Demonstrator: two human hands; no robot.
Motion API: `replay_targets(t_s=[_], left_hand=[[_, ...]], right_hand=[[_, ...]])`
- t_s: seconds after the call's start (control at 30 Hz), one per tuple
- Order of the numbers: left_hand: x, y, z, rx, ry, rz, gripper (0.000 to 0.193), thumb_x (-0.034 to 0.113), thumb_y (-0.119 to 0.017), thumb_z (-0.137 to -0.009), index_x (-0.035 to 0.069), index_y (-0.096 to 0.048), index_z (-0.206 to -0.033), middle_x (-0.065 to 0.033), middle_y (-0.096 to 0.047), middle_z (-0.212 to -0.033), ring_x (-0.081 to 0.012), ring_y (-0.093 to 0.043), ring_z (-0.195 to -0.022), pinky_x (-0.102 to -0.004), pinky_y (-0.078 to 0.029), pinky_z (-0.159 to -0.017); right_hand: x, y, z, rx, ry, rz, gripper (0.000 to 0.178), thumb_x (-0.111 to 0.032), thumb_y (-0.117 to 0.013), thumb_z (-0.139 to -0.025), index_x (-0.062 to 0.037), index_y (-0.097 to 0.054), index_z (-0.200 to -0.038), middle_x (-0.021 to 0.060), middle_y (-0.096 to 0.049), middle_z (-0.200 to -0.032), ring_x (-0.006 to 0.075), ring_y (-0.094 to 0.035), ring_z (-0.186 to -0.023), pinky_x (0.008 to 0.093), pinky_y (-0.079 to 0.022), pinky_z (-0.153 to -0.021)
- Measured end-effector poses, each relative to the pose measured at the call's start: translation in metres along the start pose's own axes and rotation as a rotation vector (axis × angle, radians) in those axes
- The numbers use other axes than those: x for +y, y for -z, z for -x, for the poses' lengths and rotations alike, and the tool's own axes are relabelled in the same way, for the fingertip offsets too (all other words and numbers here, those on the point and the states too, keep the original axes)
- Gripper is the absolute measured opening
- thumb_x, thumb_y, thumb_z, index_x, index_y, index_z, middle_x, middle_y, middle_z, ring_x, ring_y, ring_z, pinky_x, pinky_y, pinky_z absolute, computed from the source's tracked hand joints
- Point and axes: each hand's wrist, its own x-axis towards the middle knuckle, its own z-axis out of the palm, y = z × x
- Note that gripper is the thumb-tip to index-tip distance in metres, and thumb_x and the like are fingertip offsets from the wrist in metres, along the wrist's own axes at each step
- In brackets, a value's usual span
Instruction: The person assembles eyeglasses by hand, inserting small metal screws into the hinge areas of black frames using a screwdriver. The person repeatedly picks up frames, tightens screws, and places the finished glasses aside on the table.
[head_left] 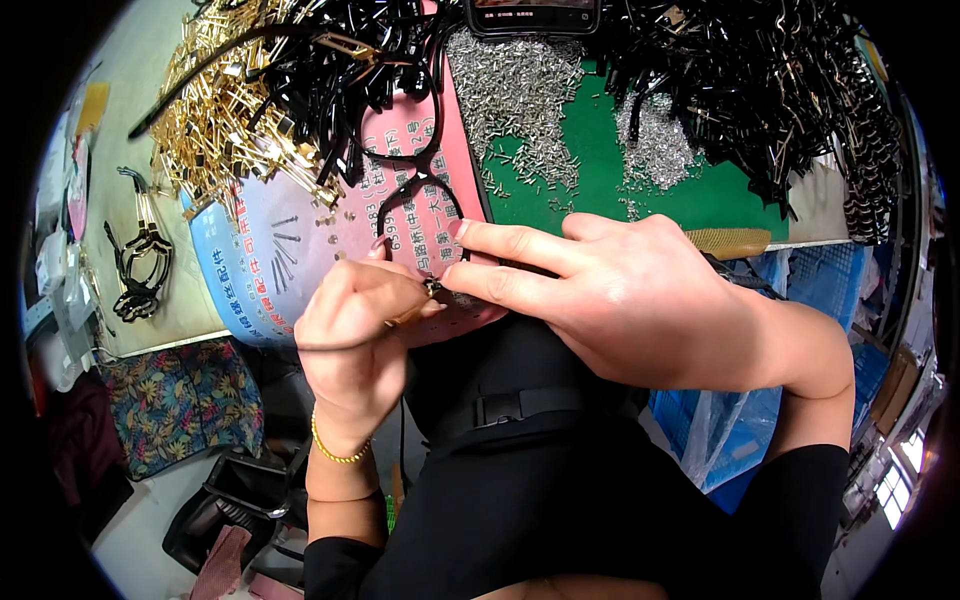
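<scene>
Glasses frame (418, 178), black: one. Lies just beyond your left hand (355, 320), before the fingertips of your right hand (630, 290). Its near rim reaches your fingers; its far rim points away from you. One long temple (205, 75) runs from the far end, out past your left hand, across the gold parts (225, 100).

Left hand: fingers bent, tips pinching a small part (434, 287) close by the near rim. A thin dark strip (325, 349) crosses this hand. Yellow bracelet (340, 457) at the wrist.

Right hand: two fingers stretched side by side toward your left hand, tips at the near end of the frame; thumb hidden, so whether it pinches cannot be told.

Under and beyond your left hand: sheet (265, 270), pink and blue, printed, several small flat parts (340, 220) on it. Farther out, the gold parts and a heap of black parts (300, 80).

Left of your left hand: bundle (145, 265) of dark and gold frames, on the pale counter (195, 310).

Beyond your right hand: green mat (590, 130) bearing two heaps of small silver pieces (515, 95) (655, 145); a phone (530, 15); a large heap of black temples (760, 90).
</scene>
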Motion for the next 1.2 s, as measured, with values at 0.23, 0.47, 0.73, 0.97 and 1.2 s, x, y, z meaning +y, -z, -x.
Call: replay_targets(t_s=[0.23,0.47,0.73,0.97,1.2], left_hand=[[-0.005,-0.011,0.003,0.111,-0.125,-0.139,0.034,-0.004,-0.081,-0.071,0.009,-0.063,-0.097,-0.0075,-0.065,-0.083,-0.0254,-0.069,-0.077,-0.0448,-0.060,-0.083],[0.005,-0.001,-0.005,-0.020,-0.001,-0.084,0.020,-0.017,-0.068,-0.080,-0.003,-0.063,-0.093,-0.0127,-0.066,-0.089,-0.0265,-0.067,-0.083,-0.0390,-0.056,-0.084],[-0.005,-0.013,0.011,0.120,-0.105,-0.126,0.034,-0.014,-0.078,-0.075,0.007,-0.062,-0.097,-0.0081,-0.053,-0.100,-0.0221,-0.068,-0.083,-0.0458,-0.059,-0.090],[-0.012,-0.018,0.010,0.138,-0.115,-0.090,0.029,-0.009,-0.081,-0.076,0.005,-0.064,-0.094,-0.0075,-0.051,-0.100,-0.0204,-0.067,-0.081,-0.0440,-0.058,-0.091],[0.009,0.016,0.011,0.206,-0.285,0.004,0.019,0.005,-0.075,-0.085,0.004,-0.062,-0.099,-0.0169,-0.066,-0.110,-0.0340,-0.068,-0.105,-0.0513,-0.053,-0.098]], right_hand=[[0.002,-0.001,-0.002,0.021,0.012,-0.012,0.058,-0.006,-0.072,-0.077,-0.0207,-0.062,-0.132,0.0020,-0.064,-0.134,0.0198,-0.067,-0.069,0.0315,-0.054,-0.051],[0.003,0.000,-0.005,0.014,0.025,-0.029,0.056,-0.006,-0.071,-0.077,-0.0196,-0.062,-0.131,0.0044,-0.065,-0.132,0.0214,-0.067,-0.070,0.0321,-0.055,-0.053],[0.007,-0.002,-0.009,0.122,0.180,0.255,0.041,-0.018,-0.069,-0.081,-0.0134,-0.066,-0.121,0.0031,-0.068,-0.119,0.0190,-0.066,-0.070,0.0286,-0.054,-0.051],[0.006,-0.012,-0.009,0.242,0.165,0.346,0.037,-0.019,-0.068,-0.081,-0.0124,-0.068,-0.117,0.0015,-0.069,-0.112,0.0166,-0.065,-0.071,0.0269,-0.053,-0.049],[0.002,0.021,0.001,0.133,-0.165,-0.375,0.040,-0.022,-0.076,-0.090,-0.0103,-0.065,-0.126,0.0085,-0.068,-0.117,0.0279,-0.071,-0.102,0.0365,-0.059,-0.081]])
